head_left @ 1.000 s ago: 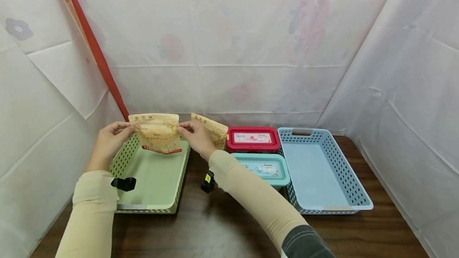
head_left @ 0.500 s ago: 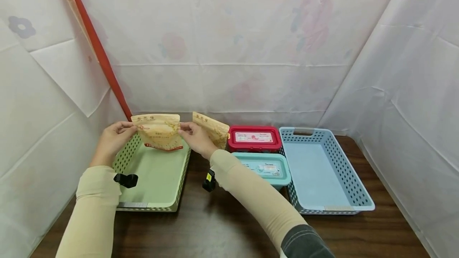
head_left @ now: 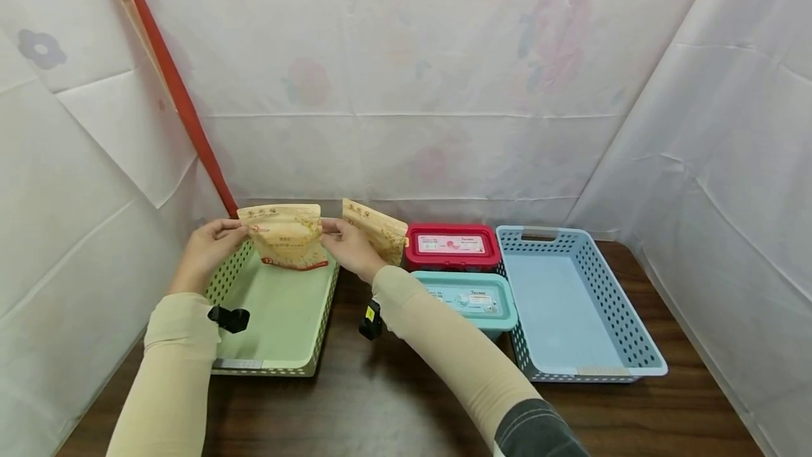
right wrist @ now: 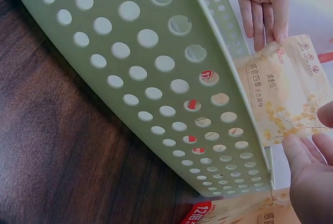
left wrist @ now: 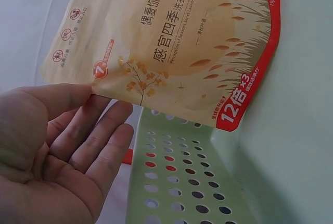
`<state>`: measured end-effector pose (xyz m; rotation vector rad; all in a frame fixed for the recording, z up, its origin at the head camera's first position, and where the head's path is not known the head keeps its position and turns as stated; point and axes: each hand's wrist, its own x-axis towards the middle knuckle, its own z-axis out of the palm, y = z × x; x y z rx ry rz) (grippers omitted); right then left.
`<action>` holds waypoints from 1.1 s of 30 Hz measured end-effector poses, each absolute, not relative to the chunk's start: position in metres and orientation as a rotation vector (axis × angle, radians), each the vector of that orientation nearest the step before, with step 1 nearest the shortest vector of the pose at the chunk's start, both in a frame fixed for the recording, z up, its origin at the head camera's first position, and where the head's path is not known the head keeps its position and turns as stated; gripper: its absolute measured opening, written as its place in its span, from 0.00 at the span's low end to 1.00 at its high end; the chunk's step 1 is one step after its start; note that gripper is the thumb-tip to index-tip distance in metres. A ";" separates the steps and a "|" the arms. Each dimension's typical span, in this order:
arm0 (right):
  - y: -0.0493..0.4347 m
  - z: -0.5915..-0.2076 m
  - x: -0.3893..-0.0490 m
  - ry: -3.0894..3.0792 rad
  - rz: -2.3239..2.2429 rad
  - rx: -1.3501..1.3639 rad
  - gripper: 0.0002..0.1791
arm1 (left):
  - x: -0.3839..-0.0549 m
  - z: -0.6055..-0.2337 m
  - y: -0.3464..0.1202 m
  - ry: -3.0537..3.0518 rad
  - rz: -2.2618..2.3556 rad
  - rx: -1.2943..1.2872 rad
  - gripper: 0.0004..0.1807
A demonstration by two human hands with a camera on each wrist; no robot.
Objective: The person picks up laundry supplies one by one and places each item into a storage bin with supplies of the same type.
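Note:
A cream laundry capsule pouch (head_left: 285, 238) with a red bottom band is held upright over the back of the green basket (head_left: 273, 330). My left hand (head_left: 212, 249) pinches its left edge near the top, thumb in front; the left wrist view shows the other fingers loosely extended below the pouch (left wrist: 171, 47). At the opposite edge, my right hand (head_left: 352, 249) grips it with the fingertips. A second pouch of the same kind (head_left: 380, 231) leans behind the right hand, just right of the basket, its lower part partly hidden by that hand.
A red lidded box (head_left: 452, 259) stands at the back middle, with a turquoise lidded box (head_left: 488, 319) in front of it, partly covered by the right sleeve. To their right lies a blue basket (head_left: 564, 302). White cloth walls (head_left: 393, 76) enclose the wooden table (head_left: 380, 407).
The left hand and the held pouch have shifted slightly to the right. Both hands keep their hold, and the second pouch stays in place.

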<state>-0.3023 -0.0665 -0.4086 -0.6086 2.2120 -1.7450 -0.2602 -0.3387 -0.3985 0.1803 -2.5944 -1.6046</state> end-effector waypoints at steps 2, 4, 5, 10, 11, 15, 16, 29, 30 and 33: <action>-0.067 -0.408 -0.302 2.220 -1.735 -0.609 0.24 | -0.261 -0.399 -0.339 -2.587 -1.622 0.180 0.31; -0.067 -0.408 -0.301 2.235 -1.717 -0.611 0.24 | -0.261 -0.400 -0.339 -2.589 -1.629 0.182 0.30; -0.067 -0.407 -0.300 2.244 -1.707 -0.612 0.25 | -0.261 -0.400 -0.339 -2.589 -1.633 0.183 0.30; -0.067 -0.405 -0.299 2.258 -1.684 -0.608 0.25 | -0.262 -0.401 -0.339 -2.594 -1.639 0.191 0.31; -0.067 -0.404 -0.298 2.257 -1.684 -0.606 0.25 | -0.262 -0.401 -0.339 -2.593 -1.638 0.192 0.31; -0.067 -0.404 -0.299 2.246 -1.690 -0.607 0.26 | -0.263 -0.401 -0.338 -2.594 -1.633 0.193 0.32; -0.067 -0.404 -0.299 2.243 -1.692 -0.608 0.26 | -0.263 -0.401 -0.338 -2.596 -1.632 0.194 0.32; -0.067 -0.403 -0.301 2.261 -1.668 -0.602 0.27 | -0.262 -0.401 -0.340 -2.620 -1.660 0.146 0.35; -0.067 -0.403 -0.301 2.266 -1.664 -0.601 0.27 | -0.262 -0.401 -0.340 -2.615 -1.666 0.141 0.35; -0.067 -0.403 -0.301 2.284 -1.659 -0.592 0.26 | -0.262 -0.401 -0.340 -2.625 -1.654 0.134 0.36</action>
